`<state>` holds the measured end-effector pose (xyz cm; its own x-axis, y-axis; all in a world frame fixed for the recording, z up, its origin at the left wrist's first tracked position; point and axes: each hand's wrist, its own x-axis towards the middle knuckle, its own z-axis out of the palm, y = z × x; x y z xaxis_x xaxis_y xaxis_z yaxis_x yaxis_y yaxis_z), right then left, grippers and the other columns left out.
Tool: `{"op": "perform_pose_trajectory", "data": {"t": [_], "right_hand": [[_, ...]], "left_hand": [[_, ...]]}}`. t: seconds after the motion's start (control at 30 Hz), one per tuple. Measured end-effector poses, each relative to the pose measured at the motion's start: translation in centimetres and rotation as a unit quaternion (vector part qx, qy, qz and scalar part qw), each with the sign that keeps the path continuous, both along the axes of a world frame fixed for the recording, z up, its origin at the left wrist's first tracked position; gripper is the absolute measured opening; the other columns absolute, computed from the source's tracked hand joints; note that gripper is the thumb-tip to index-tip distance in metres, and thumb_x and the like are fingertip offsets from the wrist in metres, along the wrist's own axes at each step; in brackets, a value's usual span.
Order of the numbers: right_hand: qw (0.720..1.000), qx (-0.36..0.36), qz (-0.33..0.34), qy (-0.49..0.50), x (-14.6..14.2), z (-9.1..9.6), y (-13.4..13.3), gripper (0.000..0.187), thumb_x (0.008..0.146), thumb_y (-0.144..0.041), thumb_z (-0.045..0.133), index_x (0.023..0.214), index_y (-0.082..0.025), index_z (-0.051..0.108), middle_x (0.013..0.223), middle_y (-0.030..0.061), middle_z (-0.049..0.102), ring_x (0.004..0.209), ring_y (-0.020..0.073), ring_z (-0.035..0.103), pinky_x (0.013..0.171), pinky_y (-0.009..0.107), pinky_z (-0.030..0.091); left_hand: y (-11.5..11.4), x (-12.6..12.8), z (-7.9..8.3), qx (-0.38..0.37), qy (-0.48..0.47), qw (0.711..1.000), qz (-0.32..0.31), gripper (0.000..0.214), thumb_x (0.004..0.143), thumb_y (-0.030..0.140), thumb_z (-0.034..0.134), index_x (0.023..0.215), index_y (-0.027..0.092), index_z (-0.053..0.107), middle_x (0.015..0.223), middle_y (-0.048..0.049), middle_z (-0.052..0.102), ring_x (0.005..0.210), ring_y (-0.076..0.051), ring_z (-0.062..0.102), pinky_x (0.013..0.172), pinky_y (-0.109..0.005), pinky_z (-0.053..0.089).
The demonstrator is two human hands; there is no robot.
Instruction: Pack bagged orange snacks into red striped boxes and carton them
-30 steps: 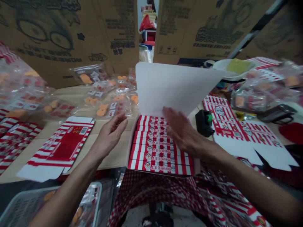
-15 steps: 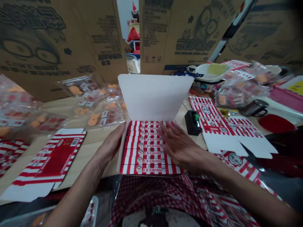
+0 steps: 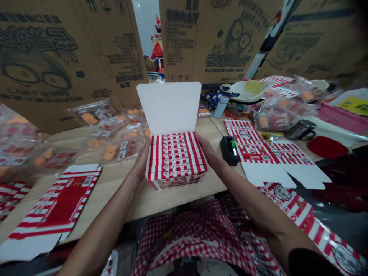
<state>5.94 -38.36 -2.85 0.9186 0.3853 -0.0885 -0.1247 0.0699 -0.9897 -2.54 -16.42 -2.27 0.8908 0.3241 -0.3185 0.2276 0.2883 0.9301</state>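
Observation:
A display carton (image 3: 178, 183) with its white lid (image 3: 171, 109) raised stands on the table in front of me. Inside it is a tight row of several slim red-and-white striped boxes (image 3: 175, 155). My left hand (image 3: 142, 159) presses on the carton's left side, and my right hand (image 3: 207, 151) grips the right side. Most of the fingers of both hands are hidden along the carton's walls. To the right of my right hand stands a black tape dispenser (image 3: 229, 150) with a green core.
Clear packets with orange pieces (image 3: 110, 151) lie at the left and back. Flattened striped cartons lie left (image 3: 67, 195) and right (image 3: 250, 142). A metal mug (image 3: 301, 129), a blue bottle (image 3: 221, 106) and a bowl (image 3: 250, 89) are at right. Large cardboard boxes (image 3: 106, 46) wall the back.
My right hand has gone from the top of the small boxes to the carton's right side. The carton sits farther from me, its front wall now showing. A blue bottle has come into view.

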Motion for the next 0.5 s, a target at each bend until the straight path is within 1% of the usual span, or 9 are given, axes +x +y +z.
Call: {"op": "perform_pose_trajectory", "data": {"t": [0.03,0.1,0.17,0.2,0.23,0.3,0.37,0.43,0.5], "right_hand": [[1.000,-0.012,0.010,-0.020,0.7,0.0,0.2,0.058,0.099,-0.046,0.039,0.148,-0.016,0.045,0.145,0.0095,0.061,0.131,0.0269,0.059,0.114,0.046,0.046],[0.997,-0.046,0.004,-0.054,1.7,-0.4,0.5,0.063,0.097,-0.038,0.041,0.155,-0.014,0.034,0.149,0.0104,0.057,0.130,0.0247,0.059,0.111,0.043,0.049],[0.995,-0.074,-0.004,-0.068,2.2,-0.9,0.6,0.066,0.095,-0.033,0.043,0.157,-0.014,0.031,0.149,0.0108,0.057,0.129,0.0244,0.061,0.109,0.043,0.050],[0.994,-0.078,-0.006,-0.071,2.3,-1.1,0.5,0.065,0.096,-0.033,0.042,0.157,-0.015,0.031,0.148,0.0100,0.057,0.129,0.0246,0.060,0.110,0.044,0.050],[0.994,-0.079,-0.008,-0.074,2.3,-1.3,0.4,0.064,0.097,-0.035,0.040,0.158,-0.017,0.032,0.148,0.0089,0.057,0.132,0.0248,0.058,0.111,0.045,0.048],[0.993,-0.079,-0.021,-0.082,2.1,-1.6,-0.1,0.064,0.100,-0.041,0.036,0.160,-0.018,0.030,0.154,0.0072,0.052,0.142,0.0250,0.049,0.117,0.049,0.042],[0.990,-0.094,-0.034,-0.102,1.8,-2.0,-0.7,0.068,0.101,-0.047,0.031,0.162,-0.019,0.024,0.160,0.0061,0.044,0.149,0.0243,0.038,0.120,0.051,0.036],[0.976,-0.154,-0.025,-0.152,1.7,-2.5,-1.2,0.068,0.101,-0.046,0.029,0.163,-0.019,0.024,0.162,0.0059,0.039,0.152,0.0235,0.033,0.122,0.051,0.032],[0.954,-0.224,-0.007,-0.200,1.7,-2.9,-1.2,0.066,0.099,-0.041,0.033,0.160,-0.016,0.032,0.163,0.0093,0.038,0.153,0.0248,0.030,0.125,0.052,0.026]], "left_hand": [[0.4,1.1,0.0,0.006,-0.016,1.000,-0.011,0.061,0.088,0.065,0.061,0.129,0.020,0.064,0.115,-0.0136,0.077,0.106,-0.033,0.074,0.096,-0.048,0.059],[0.8,2.6,-0.2,0.028,-0.039,0.998,-0.031,0.060,0.087,0.057,0.067,0.136,0.023,0.058,0.122,-0.0118,0.075,0.107,-0.032,0.073,0.095,-0.049,0.059],[0.8,3.2,-0.5,0.071,-0.052,0.996,-0.032,0.062,0.086,0.051,0.071,0.140,0.028,0.053,0.132,-0.0091,0.070,0.114,-0.031,0.070,0.099,-0.049,0.056],[0.8,3.2,-0.7,0.091,-0.055,0.994,-0.025,0.061,0.087,0.052,0.069,0.141,0.028,0.053,0.137,-0.0083,0.067,0.120,-0.030,0.068,0.103,-0.049,0.054],[0.7,3.0,-0.8,0.105,-0.058,0.993,-0.016,0.059,0.089,0.054,0.066,0.140,0.028,0.054,0.143,-0.0079,0.064,0.127,-0.030,0.064,0.108,-0.049,0.051],[0.9,2.3,-1.2,0.132,-0.079,0.988,0.001,0.056,0.095,0.057,0.055,0.141,0.026,0.054,0.154,-0.0067,0.054,0.141,-0.027,0.052,0.118,-0.045,0.041],[1.4,1.7,-1.7,0.174,-0.101,0.980,0.002,0.055,0.098,0.054,0.049,0.145,0.025,0.052,0.162,-0.0048,0.043,0.151,-0.024,0.037,0.126,-0.040,0.028],[1.9,1.5,-2.2,0.248,-0.103,0.963,-0.020,0.054,0.098,0.048,0.049,0.146,0.024,0.051,0.167,-0.0046,0.034,0.156,-0.023,0.025,0.129,-0.039,0.017],[2.4,1.8,-2.4,0.326,-0.090,0.939,-0.062,0.052,0.096,0.043,0.051,0.144,0.022,0.054,0.169,-0.0060,0.028,0.158,-0.024,0.018,0.130,-0.041,0.011]]}}
